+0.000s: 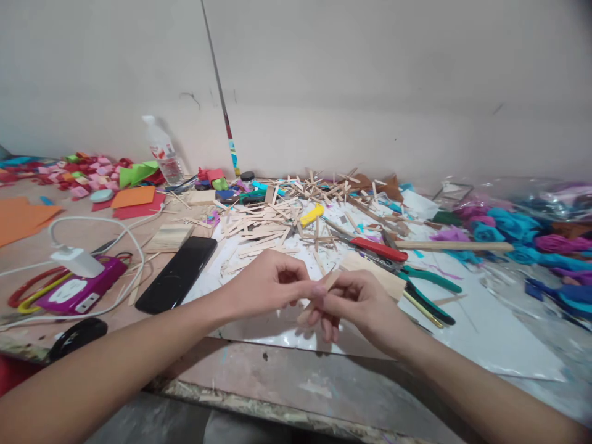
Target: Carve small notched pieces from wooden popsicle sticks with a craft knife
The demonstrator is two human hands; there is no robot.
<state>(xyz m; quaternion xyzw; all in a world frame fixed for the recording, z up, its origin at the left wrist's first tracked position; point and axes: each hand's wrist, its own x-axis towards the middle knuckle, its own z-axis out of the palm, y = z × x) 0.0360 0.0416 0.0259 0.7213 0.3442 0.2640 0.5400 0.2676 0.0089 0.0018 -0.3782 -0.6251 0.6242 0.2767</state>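
We find a table [198, 376] bearing a white sheet [499, 336], with a pile of wooden sticks [259, 225] toward the far side. The left hand [272, 280] and right hand [354, 299] meet above the sheet. We note a phone [178, 274] on the left and green-handled pliers [435, 279] on the right. The right thumb and forefinger pinch a small wood strip [331, 280] where the hands meet; the left fingers are bent nearly together, and we cannot tell whether they grip it.
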